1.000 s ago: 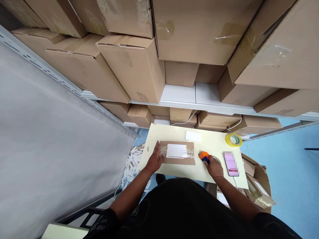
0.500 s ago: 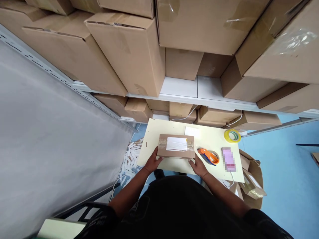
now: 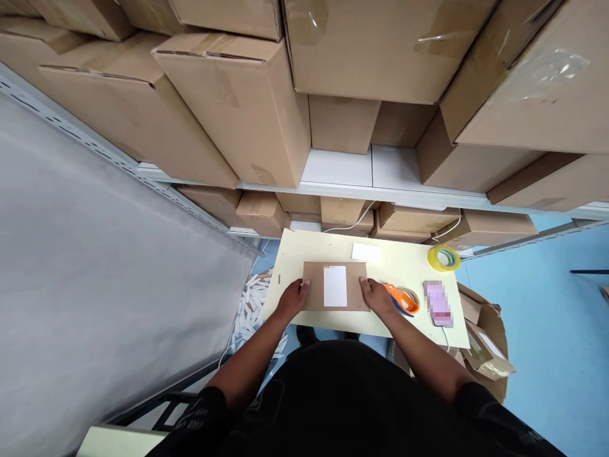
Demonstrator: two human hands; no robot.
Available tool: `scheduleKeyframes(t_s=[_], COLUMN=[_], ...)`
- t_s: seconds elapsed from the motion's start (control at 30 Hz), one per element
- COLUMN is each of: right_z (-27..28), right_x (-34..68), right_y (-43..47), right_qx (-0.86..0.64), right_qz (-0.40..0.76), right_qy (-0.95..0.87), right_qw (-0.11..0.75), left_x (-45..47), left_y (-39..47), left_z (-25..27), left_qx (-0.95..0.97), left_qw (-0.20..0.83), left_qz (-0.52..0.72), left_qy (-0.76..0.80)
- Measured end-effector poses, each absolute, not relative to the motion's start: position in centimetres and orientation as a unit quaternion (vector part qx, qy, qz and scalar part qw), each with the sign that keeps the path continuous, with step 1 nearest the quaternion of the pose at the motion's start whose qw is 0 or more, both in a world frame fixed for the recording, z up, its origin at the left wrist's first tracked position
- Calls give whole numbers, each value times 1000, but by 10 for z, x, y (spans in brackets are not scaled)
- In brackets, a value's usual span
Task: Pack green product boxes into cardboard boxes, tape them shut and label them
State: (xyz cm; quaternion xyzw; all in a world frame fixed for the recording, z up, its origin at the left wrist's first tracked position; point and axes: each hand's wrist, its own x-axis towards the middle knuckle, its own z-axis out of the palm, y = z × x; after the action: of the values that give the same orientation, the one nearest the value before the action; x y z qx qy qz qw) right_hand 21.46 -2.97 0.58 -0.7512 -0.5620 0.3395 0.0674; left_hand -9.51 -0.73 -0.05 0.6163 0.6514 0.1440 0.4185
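1. The left hand (image 3: pixel 291 298) grips the left end of a flat brown cardboard parcel (image 3: pixel 313 285), fingers curled against its edge.
2. The right hand (image 3: pixel 378 298) grips the parcel's right end in the same way, so the parcel sits clamped between both hands.
3. The parcel lies near the middle of a pale yellow table (image 3: pixel 404 266), with a white label (image 3: pixel 335 286) standing upright on its upper face.
4. Just beside the right hand lies an orange tape dispenser (image 3: pixel 402 298), touching or nearly touching the wrist; which of the two cannot be told.
5. Further right lies a phone (image 3: pixel 438 303) with a cable running off the table's edge.
6. A yellow tape roll (image 3: pixel 443 258) sits near the far right corner, and a white card (image 3: pixel 366 252) lies beyond the parcel.
7. Behind the table, stacked cardboard boxes (image 3: pixel 238 108) fill a white shelf (image 3: pixel 340 168).
8. White scraps (image 3: pixel 250 304) litter the floor at the left of the table.
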Motion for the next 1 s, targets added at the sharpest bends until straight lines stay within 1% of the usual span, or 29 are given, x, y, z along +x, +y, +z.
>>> scheduleKeyframes(t_s=[0.07, 0.1, 0.13, 0.2, 0.27, 0.37, 0.43, 0.5, 0.6, 0.67, 0.73, 0.8, 0.87, 0.93, 1.0], right_z=[-1, -5, -11, -26, -42, -62, -65, -57, -28, -1, 27, 51, 67, 75, 75], right_x=[233, 245, 257, 281, 299, 311, 313, 312, 302, 288, 269, 247, 227, 212, 204], right_y=[-46, -58, -71, -98, -119, -129, -124, -118, -116, -121, -128, -136, -143, -152, -161], right_qx=[-759, -775, -791, -801, -796, -788, -798, -811, -797, -762, -727, -707, -705, -713, -726], right_qz=[279, 223, 160, 93, 95, 113, 123, 151, 233, 290, 325, 340, 343, 342, 338], right_qy=[-582, -586, -587, -592, -596, -603, -590, -565, -530, -515, -509, -506, -501, -486, -465], right_qw=[83, 79, 58, -3, -47, -54, -23, 36, 173, 266, 328, 357, 368, 372, 376], left_x=[-101, -105, -109, -117, -123, -125, -120, -109, -80, -55, -30, -7, 9, 19, 26], left_y=[-10, -12, -14, -19, -25, -32, -36, -38, -31, -19, -1, 16, 30, 37, 38], left_z=[-2, -1, 0, 4, 11, 31, 49, 68, 93, 105, 115, 122, 127, 130, 129], left_qx=[610, 605, 600, 590, 589, 619, 655, 688, 717, 732, 735, 727, 730, 745, 763], left_qw=[424, 421, 415, 396, 376, 347, 333, 328, 355, 398, 440, 490, 533, 552, 548], left_qz=[156, 169, 186, 222, 245, 257, 260, 267, 272, 253, 230, 209, 191, 161, 129], left_qy=[652, 654, 658, 668, 672, 656, 626, 590, 535, 492, 461, 434, 383, 337, 319])
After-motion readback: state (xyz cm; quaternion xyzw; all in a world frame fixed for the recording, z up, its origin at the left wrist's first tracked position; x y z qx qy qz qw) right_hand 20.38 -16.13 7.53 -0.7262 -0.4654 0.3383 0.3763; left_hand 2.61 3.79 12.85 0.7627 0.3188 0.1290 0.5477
